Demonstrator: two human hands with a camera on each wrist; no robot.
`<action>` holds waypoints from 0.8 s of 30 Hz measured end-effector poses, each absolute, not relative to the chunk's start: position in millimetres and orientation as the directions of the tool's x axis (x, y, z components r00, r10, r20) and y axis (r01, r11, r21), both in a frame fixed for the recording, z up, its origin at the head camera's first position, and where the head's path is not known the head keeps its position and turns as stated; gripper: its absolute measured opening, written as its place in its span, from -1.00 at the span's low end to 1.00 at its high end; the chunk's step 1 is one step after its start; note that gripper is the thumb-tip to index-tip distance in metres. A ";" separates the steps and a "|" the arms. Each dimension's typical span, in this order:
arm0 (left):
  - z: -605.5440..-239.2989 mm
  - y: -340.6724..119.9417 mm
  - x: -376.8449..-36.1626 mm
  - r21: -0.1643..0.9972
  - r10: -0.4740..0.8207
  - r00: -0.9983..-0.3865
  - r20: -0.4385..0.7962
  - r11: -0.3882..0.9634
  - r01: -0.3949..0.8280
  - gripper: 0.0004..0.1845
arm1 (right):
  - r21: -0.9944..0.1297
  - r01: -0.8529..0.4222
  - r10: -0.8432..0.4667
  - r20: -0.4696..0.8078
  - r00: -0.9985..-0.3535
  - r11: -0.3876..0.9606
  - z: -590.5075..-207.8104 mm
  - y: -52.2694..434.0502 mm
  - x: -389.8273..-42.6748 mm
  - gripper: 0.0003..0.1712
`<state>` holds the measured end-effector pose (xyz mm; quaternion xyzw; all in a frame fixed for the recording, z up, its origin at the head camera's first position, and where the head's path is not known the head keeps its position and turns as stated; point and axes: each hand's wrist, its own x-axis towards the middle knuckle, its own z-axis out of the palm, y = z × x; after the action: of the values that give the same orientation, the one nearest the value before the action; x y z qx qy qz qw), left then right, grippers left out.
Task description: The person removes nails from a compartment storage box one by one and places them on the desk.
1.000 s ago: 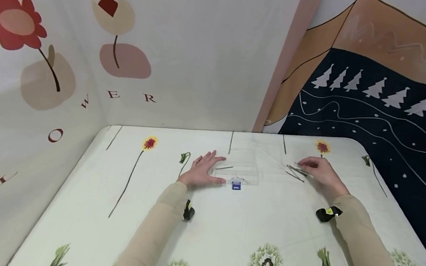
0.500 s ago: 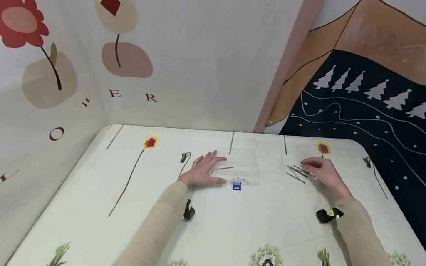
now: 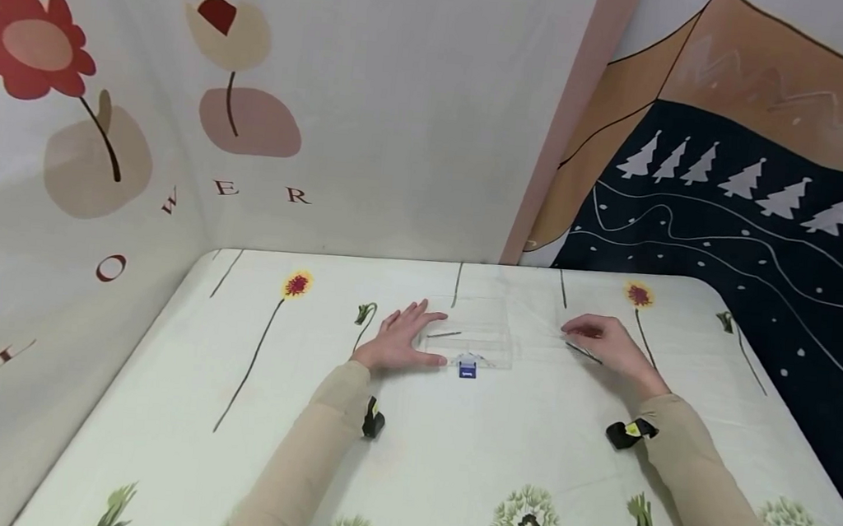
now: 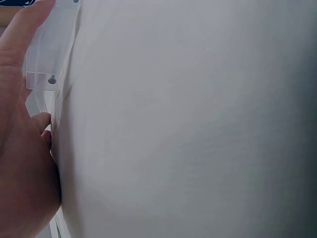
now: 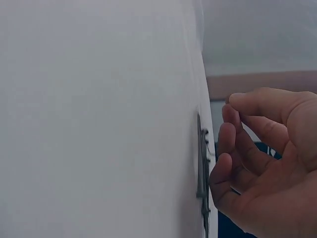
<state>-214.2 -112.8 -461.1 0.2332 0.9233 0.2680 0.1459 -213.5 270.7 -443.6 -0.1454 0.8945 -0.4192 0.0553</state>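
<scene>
A clear plastic box (image 3: 489, 343) with a blue label (image 3: 467, 370) lies at the table's far middle. Inside it is a grey nail (image 3: 444, 333), whose head (image 4: 52, 79) shows through the wall in the left wrist view. My left hand (image 3: 402, 340) rests at the box's left side, thumb along the front and fingers spread towards the back. Right of the box, my right hand (image 3: 612, 344) hovers over several nails (image 5: 202, 163) on the cloth, partly hiding them in the head view. Its thumb and index fingertips meet; whether a nail is between them cannot be made out.
A white flower-print cloth (image 3: 496, 442) covers the table. Behind it hangs a pale curtain (image 3: 402, 129), with a dark tree-print cloth (image 3: 736, 230) at the right. Black wrist cameras (image 3: 631, 433) sit on both forearms.
My right hand has shifted left and slightly nearer the box, and now covers most of the nails that showed half a second ago. The left hand and the box have stayed put.
</scene>
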 end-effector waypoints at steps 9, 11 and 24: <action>-460.3 -112.9 -214.6 0.557 0.504 -0.848 -0.164 0.757 0.342 -0.08 | -0.809 -0.238 -0.363 0.032 -0.931 0.537 -445.0 244.0 -212.4 -0.75; -460.6 -113.2 -214.9 0.557 0.502 -0.849 -0.164 0.758 0.340 -0.08 | -0.805 -0.244 -0.369 0.034 -0.929 0.541 -444.1 237.5 -212.2 -0.77; -462.1 -112.8 -215.0 0.568 0.511 -0.847 -0.145 0.744 0.352 -0.09 | -0.778 -0.297 -0.444 0.026 -0.896 0.553 -435.2 192.5 -216.8 -0.80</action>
<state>-215.0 -112.8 -462.1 0.2340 0.9222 0.2704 0.1471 -216.8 192.5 -435.2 -0.2111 0.8770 -0.4229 0.0870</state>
